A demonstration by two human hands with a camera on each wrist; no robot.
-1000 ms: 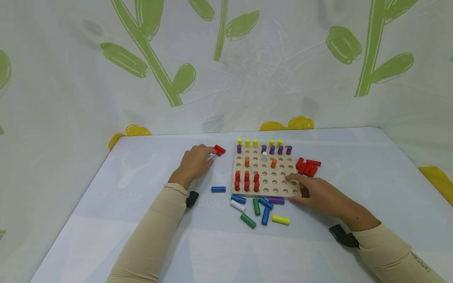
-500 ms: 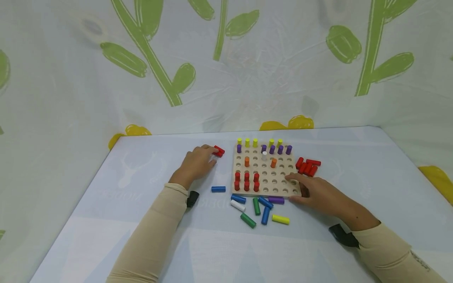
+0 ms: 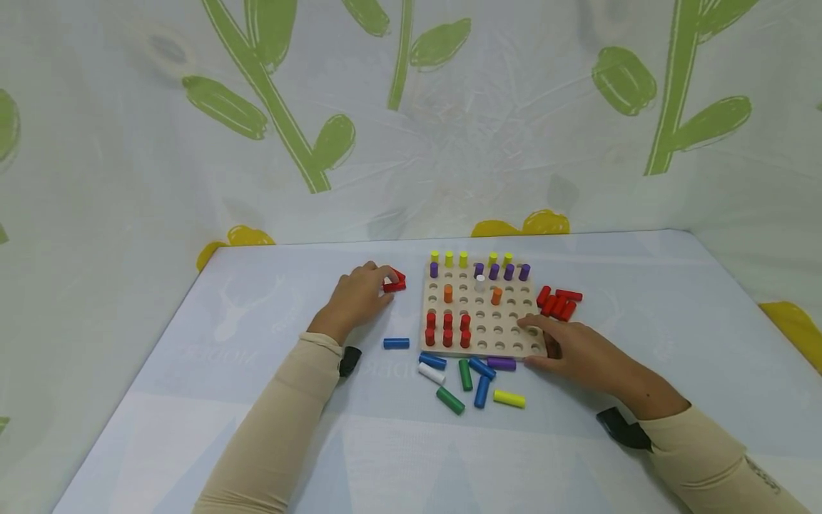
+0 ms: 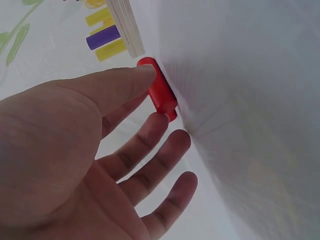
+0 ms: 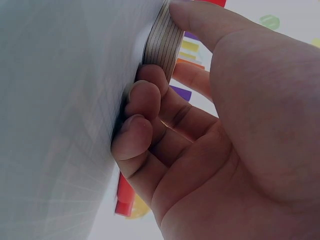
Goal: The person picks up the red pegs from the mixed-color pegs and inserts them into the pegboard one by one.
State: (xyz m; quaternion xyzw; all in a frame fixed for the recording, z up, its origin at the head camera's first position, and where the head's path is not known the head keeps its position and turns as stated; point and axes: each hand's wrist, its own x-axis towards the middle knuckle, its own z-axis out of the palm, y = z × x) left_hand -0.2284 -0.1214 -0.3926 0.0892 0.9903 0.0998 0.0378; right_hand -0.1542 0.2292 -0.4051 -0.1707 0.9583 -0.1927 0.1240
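Observation:
In the head view my left hand (image 3: 356,296) is left of the wooden pegboard (image 3: 491,338), with a red peg (image 3: 394,286) between thumb and fingers. The left wrist view has the thumb on this red peg (image 4: 162,91) and a fingertip near its lower end; another red piece shows partly behind it. My right hand (image 3: 581,353) grips the board's near right corner, thumb against the layered edge (image 5: 164,45) and other fingers curled beside it. Red, orange, purple, yellow and white pegs stand upright in the board.
Several red pegs (image 3: 557,305) lie right of the board. Before it are scattered blue, green, white, purple and yellow pegs, including a green peg (image 3: 450,400) and a yellow peg (image 3: 509,399). A lone blue peg (image 3: 396,343) lies to the left. A patterned curtain (image 3: 488,143) hangs behind the table.
The left fingers have shifted slightly at the red pegs, and one red peg has turned and come nearer, between thumb and fingers. The right hand and the board have stayed put.

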